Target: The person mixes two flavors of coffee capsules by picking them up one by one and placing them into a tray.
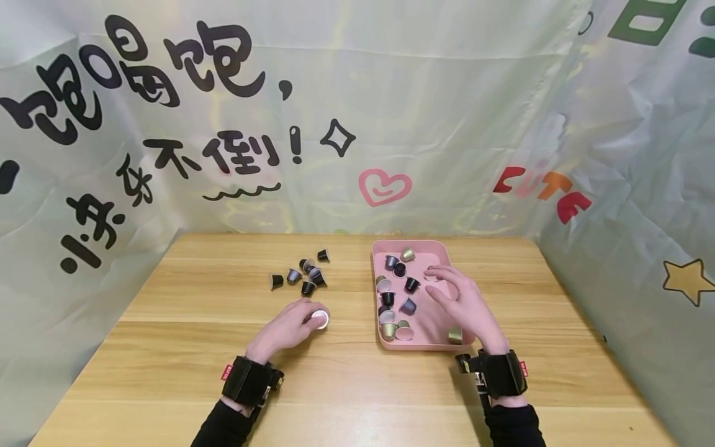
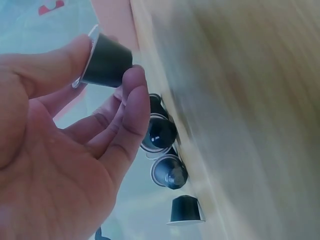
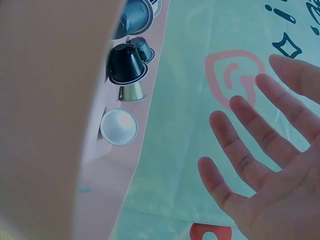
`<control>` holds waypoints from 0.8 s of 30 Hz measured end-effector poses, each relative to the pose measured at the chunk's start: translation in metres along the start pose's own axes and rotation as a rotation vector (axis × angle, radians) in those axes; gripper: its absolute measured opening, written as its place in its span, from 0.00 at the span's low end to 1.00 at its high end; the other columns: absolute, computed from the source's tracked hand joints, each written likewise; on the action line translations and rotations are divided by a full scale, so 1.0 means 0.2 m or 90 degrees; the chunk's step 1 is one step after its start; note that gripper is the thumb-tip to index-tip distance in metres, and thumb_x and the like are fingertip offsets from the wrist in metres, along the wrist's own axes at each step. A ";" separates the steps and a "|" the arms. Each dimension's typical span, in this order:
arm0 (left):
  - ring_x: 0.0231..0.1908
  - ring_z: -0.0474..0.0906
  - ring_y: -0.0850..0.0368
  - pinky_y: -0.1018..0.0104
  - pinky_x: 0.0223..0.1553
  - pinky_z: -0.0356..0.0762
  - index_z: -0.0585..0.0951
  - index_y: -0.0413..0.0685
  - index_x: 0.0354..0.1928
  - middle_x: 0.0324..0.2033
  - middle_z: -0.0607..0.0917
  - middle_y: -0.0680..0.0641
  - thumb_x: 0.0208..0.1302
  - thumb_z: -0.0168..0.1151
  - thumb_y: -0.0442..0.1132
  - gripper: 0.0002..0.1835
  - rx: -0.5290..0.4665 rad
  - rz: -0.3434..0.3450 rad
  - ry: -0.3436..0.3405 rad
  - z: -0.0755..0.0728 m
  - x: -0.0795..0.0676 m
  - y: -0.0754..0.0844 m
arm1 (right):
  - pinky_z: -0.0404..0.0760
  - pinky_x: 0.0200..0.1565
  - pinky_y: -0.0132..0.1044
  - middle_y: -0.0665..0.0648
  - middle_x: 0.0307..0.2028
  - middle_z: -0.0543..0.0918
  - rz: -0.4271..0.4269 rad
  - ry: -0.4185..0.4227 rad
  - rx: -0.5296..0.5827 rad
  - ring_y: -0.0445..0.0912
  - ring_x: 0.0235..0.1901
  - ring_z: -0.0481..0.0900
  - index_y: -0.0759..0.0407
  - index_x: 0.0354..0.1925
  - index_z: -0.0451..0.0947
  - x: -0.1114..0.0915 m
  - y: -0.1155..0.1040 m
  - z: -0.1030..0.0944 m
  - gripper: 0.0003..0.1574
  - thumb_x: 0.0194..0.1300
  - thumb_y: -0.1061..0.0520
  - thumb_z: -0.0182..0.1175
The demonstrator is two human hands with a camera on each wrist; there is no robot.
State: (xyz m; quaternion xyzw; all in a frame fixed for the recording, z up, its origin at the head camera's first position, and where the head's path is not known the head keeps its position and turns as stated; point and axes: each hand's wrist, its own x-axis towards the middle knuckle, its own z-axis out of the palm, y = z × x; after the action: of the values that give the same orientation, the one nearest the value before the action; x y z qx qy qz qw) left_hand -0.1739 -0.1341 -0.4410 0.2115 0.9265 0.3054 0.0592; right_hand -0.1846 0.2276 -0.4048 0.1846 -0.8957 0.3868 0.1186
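Note:
My left hand pinches a dark coffee capsule between thumb and fingertips, just above the table. Its white lid faces up toward the head camera. Over the right half of a pink tray hovers my right hand, its fingers spread and holding nothing. Several coffee capsules lie in the tray, among them a black one, a blue-grey one and a green one near the front right corner. Close to the right fingertips, a pale-lidded capsule is partly hidden in the head view.
Beyond my left hand lies a loose group of dark capsules on the wooden table, including a black one at its left and another at the back. A printed cloth hangs behind the table and along its sides.

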 end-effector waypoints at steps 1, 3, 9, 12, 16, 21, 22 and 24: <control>0.53 0.80 0.48 0.45 0.60 0.77 0.84 0.47 0.50 0.47 0.85 0.46 0.71 0.59 0.39 0.11 0.000 0.000 0.003 0.00 0.00 0.01 | 0.71 0.63 0.66 0.67 0.60 0.80 -0.001 0.001 0.001 0.64 0.58 0.78 0.65 0.58 0.79 0.00 0.00 0.00 0.22 0.66 0.61 0.64; 0.52 0.80 0.49 0.45 0.60 0.77 0.84 0.46 0.50 0.46 0.85 0.46 0.71 0.59 0.39 0.11 -0.001 0.002 0.006 0.00 0.00 0.02 | 0.72 0.63 0.65 0.67 0.60 0.80 -0.002 0.003 0.001 0.63 0.58 0.78 0.65 0.58 0.79 0.00 0.00 0.00 0.22 0.66 0.61 0.64; 0.48 0.80 0.51 0.49 0.56 0.78 0.84 0.45 0.50 0.44 0.85 0.47 0.72 0.59 0.39 0.11 0.001 0.025 0.014 0.01 0.01 0.07 | 0.71 0.63 0.65 0.67 0.60 0.80 -0.004 0.005 0.001 0.63 0.58 0.78 0.64 0.58 0.79 0.00 0.00 0.00 0.22 0.67 0.61 0.64; 0.47 0.80 0.53 0.50 0.55 0.79 0.84 0.45 0.51 0.44 0.85 0.48 0.72 0.58 0.39 0.11 0.001 0.036 0.014 0.01 0.02 0.10 | 0.71 0.63 0.65 0.67 0.60 0.80 -0.002 0.006 0.003 0.63 0.59 0.78 0.64 0.58 0.79 0.00 0.00 0.00 0.22 0.67 0.61 0.64; 0.46 0.78 0.55 0.51 0.54 0.79 0.84 0.45 0.51 0.44 0.84 0.48 0.73 0.58 0.40 0.12 0.006 0.048 0.013 0.00 0.03 0.14 | 0.70 0.64 0.66 0.67 0.60 0.81 0.001 0.007 0.003 0.64 0.60 0.77 0.63 0.58 0.79 0.00 0.00 -0.01 0.22 0.67 0.60 0.64; 0.47 0.78 0.55 0.52 0.54 0.79 0.84 0.47 0.51 0.43 0.83 0.49 0.74 0.56 0.42 0.12 0.018 0.060 0.019 0.01 0.04 0.19 | 0.69 0.65 0.66 0.67 0.60 0.80 0.008 0.007 0.008 0.64 0.60 0.77 0.64 0.58 0.78 0.00 -0.01 -0.01 0.22 0.67 0.60 0.63; 0.47 0.78 0.55 0.52 0.54 0.79 0.83 0.47 0.51 0.43 0.83 0.50 0.74 0.56 0.42 0.12 0.020 0.062 0.019 0.01 0.05 0.20 | 0.69 0.65 0.67 0.67 0.60 0.80 0.010 0.007 0.009 0.64 0.60 0.77 0.64 0.58 0.78 0.00 -0.01 -0.01 0.22 0.68 0.60 0.63; 0.47 0.77 0.55 0.52 0.54 0.78 0.83 0.48 0.51 0.43 0.83 0.49 0.75 0.55 0.42 0.11 0.022 0.065 0.021 0.02 0.06 0.22 | 0.69 0.64 0.67 0.67 0.60 0.80 0.014 0.008 0.010 0.64 0.60 0.77 0.63 0.59 0.78 0.00 -0.01 -0.01 0.22 0.68 0.60 0.63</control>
State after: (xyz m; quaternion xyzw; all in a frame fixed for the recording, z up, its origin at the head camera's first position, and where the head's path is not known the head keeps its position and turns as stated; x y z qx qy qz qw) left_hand -0.1680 -0.0960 -0.4179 0.2545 0.9205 0.2955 0.0248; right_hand -0.1836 0.2280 -0.4023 0.1735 -0.8937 0.3962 0.1189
